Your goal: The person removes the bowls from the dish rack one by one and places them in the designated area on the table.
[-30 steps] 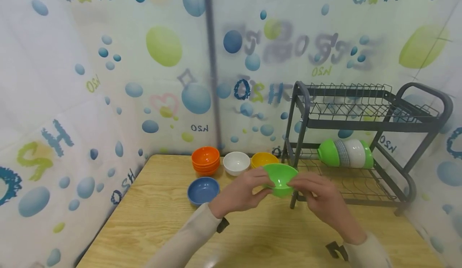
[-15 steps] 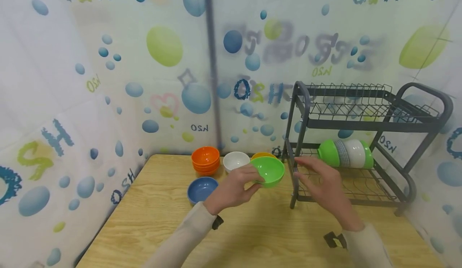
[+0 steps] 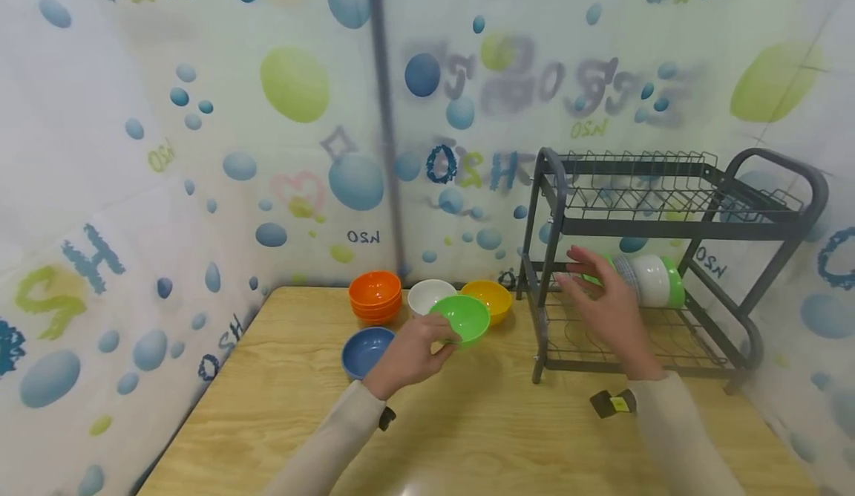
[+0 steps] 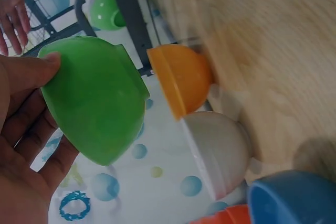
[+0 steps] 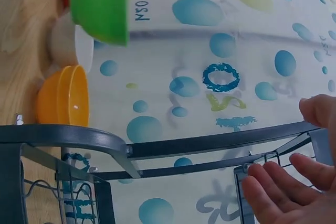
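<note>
Green bowl: lifted clear of the wooden table, its mouth facing up and tipped toward the person; from the head view it overlaps the white bowl and the yellow bowls standing behind it.
Left hand: pinching the green bowl at its near rim, the thumb laid along the outer wall and the fingers on the other side, as the left wrist view shows.
Right hand: fingers spread and slightly bent, thumb held apart, gripping nothing; I see it in front of the rack's near left part, well apart from the green bowl.
Back row: a nested stack of orange bowls on the left, the white bowl in the middle, the yellow bowls nested on the right, all upright.
Blue bowl: upright on the table in front of the orange stack, partly hidden by the left hand.
Dish rack: dark, two wire tiers, standing at the right; on the lower tier a row of bowls lies on its side, green at both ends, patterned and white between.
Wall sheet: printed with blue and green bubbles and lettering.
</note>
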A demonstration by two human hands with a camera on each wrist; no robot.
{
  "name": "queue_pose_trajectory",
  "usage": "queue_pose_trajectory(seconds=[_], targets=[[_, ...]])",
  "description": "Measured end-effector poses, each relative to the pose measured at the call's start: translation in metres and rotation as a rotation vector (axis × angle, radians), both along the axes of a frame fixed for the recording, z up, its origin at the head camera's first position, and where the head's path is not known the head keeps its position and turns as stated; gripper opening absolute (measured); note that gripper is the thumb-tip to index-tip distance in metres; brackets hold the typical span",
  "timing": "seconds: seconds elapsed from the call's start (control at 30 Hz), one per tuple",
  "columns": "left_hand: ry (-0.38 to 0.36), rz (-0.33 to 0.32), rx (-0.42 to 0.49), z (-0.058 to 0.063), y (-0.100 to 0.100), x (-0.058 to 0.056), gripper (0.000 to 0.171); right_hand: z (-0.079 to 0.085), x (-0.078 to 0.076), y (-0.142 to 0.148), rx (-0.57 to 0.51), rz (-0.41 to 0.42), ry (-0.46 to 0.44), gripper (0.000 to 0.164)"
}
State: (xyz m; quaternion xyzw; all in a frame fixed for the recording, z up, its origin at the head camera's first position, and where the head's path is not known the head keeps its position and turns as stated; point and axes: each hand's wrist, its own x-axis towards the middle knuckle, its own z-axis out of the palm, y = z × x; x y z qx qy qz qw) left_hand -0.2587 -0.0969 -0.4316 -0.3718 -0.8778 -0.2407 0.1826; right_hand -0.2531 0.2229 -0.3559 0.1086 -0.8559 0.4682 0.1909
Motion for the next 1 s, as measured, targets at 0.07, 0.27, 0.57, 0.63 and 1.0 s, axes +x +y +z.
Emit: queue_pose_trajectory(seconds=[0.07, 0.27, 0.57, 0.63, 1.0], targets=[[0.008, 0.013, -0.025, -0.004, -0.003, 0.002, 0.009, 0.003, -0.006, 0.000, -0.005, -0.002, -0.038, 0.067], [0.052, 0.043, -0.085, -0.019, -0.011, 0.002, 0.006, 0.008, -0.022, -0.001, -0.002, -0.012, -0.088, 0.067], [0.013, 0.120, -0.179, -0.038, -0.020, 0.006, 0.006, 0.008, -0.039, -0.002, -0.043, -0.054, -0.153, 0.067], [0.011, 0.127, -0.196, -0.041, -0.021, 0.006, 0.005, 0.007, -0.043, -0.002, -0.043, -0.058, -0.167, 0.066], [0.018, 0.151, -0.215, -0.054, -0.026, 0.006, 0.007, 0.003, -0.053, 0.003, -0.008, 0.004, -0.167, 0.063]])
